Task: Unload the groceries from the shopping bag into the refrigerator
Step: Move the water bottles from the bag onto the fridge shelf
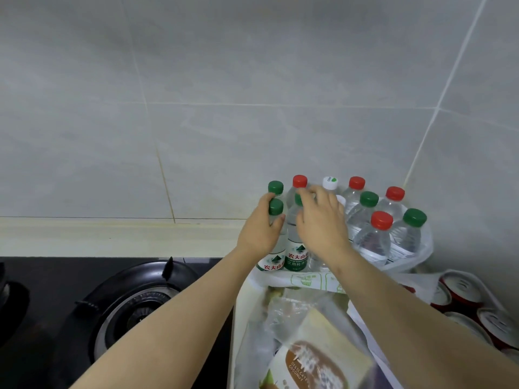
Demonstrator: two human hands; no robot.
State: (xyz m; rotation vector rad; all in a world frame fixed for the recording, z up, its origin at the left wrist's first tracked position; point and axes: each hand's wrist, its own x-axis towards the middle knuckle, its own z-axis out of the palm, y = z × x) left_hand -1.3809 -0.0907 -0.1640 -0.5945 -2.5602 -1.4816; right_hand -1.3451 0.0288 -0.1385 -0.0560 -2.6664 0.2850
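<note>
Grey-tiled wall (196, 80) behind a pale counter, black gas hob (134, 310) at 8 o'clock. Nearest, at 6 o'clock, the shopping bag (309, 279) gapes, showing a packet (317, 360) reading "DESICCATED COCONUT". Red cans (460, 293) sit at 4 o'clock. Beyond the bag, the left hand (261, 228) grips a green-capped bottle (273, 262) by the neck, label "农夫山". The right hand (320, 220) is draped over the neighbouring bottle (296, 259); its grip is too blurred to tell. More water bottles (373, 237) stand at 3 o'clock of the hands.
</note>
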